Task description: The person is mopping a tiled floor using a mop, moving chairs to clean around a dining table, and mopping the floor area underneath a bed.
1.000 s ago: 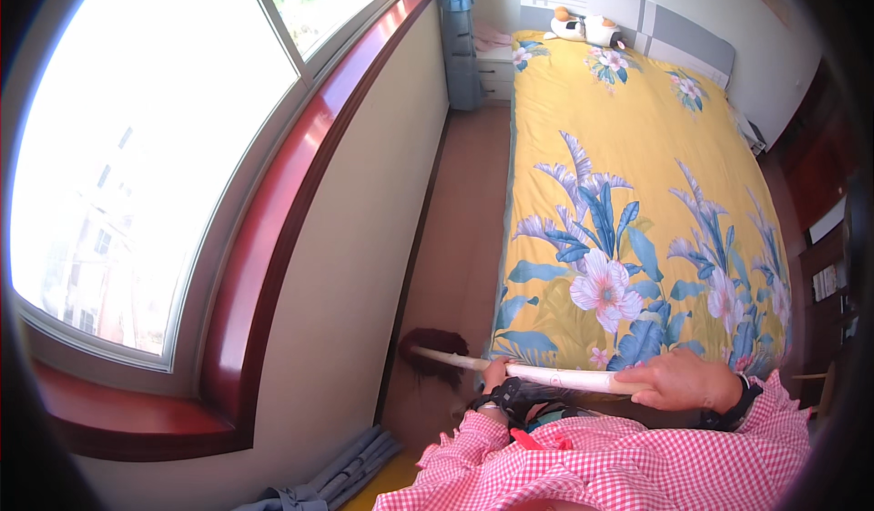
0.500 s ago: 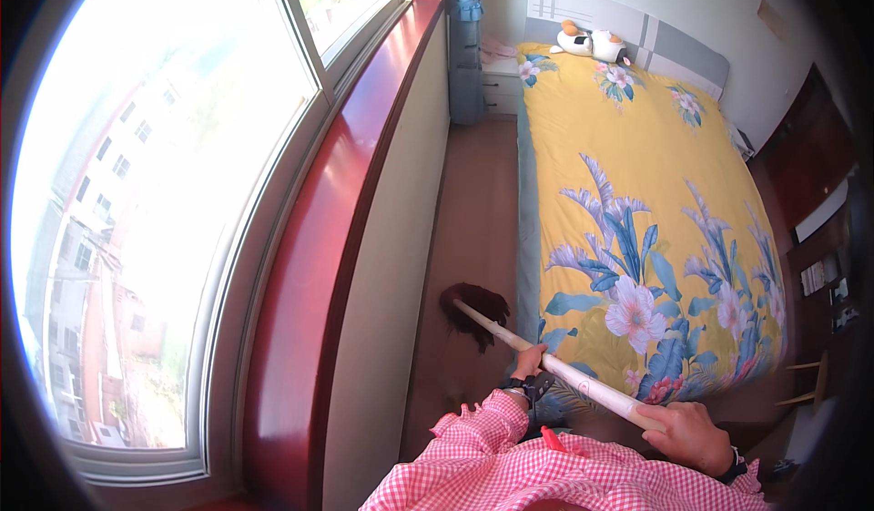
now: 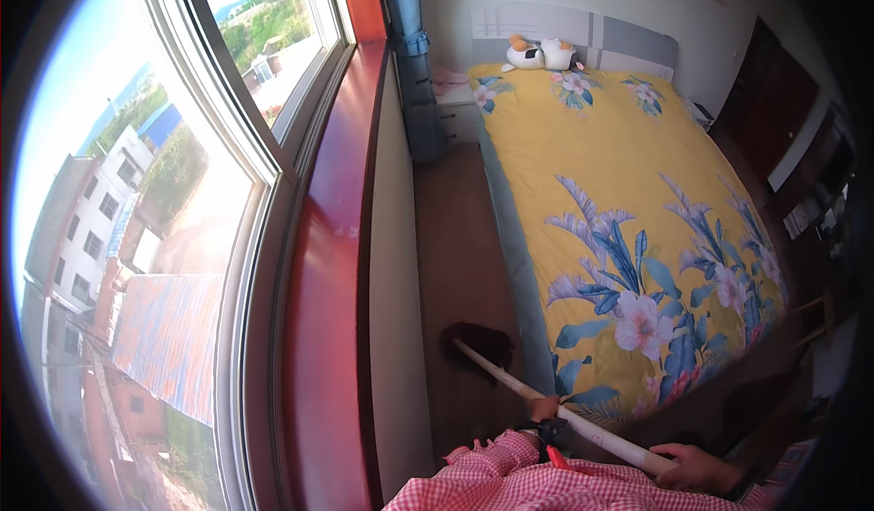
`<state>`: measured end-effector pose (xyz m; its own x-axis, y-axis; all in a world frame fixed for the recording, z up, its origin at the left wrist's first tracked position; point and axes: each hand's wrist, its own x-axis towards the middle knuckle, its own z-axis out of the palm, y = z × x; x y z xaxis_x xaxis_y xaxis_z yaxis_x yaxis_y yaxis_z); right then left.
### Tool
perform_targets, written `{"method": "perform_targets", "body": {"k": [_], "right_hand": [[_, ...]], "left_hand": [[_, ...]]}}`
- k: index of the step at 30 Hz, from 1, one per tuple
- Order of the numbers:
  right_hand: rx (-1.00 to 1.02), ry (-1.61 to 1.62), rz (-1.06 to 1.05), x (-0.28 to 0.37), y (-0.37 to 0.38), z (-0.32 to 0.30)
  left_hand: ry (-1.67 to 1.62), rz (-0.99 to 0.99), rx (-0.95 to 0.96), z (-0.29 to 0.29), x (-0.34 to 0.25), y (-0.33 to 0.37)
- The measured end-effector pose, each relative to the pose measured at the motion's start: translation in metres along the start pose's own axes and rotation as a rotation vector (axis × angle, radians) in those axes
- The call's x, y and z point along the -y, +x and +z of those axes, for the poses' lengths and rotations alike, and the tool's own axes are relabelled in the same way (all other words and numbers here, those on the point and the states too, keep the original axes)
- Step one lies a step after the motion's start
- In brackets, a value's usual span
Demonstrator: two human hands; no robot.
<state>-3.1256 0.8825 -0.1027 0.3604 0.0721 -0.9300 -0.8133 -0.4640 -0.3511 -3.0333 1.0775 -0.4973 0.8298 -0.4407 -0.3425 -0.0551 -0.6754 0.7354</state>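
Note:
A mop with a pale, round handle slants from my lower right toward the floor ahead. Its dark, shaggy head rests on the reddish-brown floor, in the gap between bed and window wall. Partway down the handle, my left hand is closed around it, with a black band on the wrist. My right hand grips the handle's upper end. Pink checked sleeves cover my arms.
The bed, with a yellow flowered cover, stands to the right. Along the left runs a red windowsill beneath the window. A blue curtain and a white nightstand are at the far end.
My view has tilted, so the bed and sill sit differently in it. The mop and both hands appear lower in the picture, with both hands still gripping the handle.

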Motion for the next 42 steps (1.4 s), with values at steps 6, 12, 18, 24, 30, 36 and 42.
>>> {"method": "perform_targets", "body": {"k": [6, 12, 18, 24, 30, 36, 42], "right_hand": [[-0.091, 0.009, -0.255, 0.010, 0.045, 0.013], [-0.049, 0.151, -0.092, 0.097, 0.089, -0.006], [-0.053, 0.120, -0.206, 0.184, 0.141, -0.030], [-0.054, 0.068, -0.197, 0.255, 0.176, -0.059], [-0.103, 0.086, -0.103, 0.314, 0.187, -0.089], [-0.115, -0.083, -0.088, 0.324, 0.207, -0.105], [-0.137, -0.210, -0.408, 0.374, 0.275, -0.091]], "left_hand": [[0.169, 0.045, 0.078, -0.016, 0.032, 0.058], [-0.062, 0.026, -0.092, -0.001, 0.147, 0.148], [-1.083, -0.727, -0.171, -0.118, 0.124, 0.200], [-1.317, -0.808, -0.231, -0.183, 0.128, 0.266], [-1.047, -0.884, -0.375, -0.231, 0.089, 0.307], [-1.083, -0.933, -0.381, -0.251, 0.093, 0.329], [-0.902, -0.860, -0.425, -0.303, 0.152, 0.369]]}}
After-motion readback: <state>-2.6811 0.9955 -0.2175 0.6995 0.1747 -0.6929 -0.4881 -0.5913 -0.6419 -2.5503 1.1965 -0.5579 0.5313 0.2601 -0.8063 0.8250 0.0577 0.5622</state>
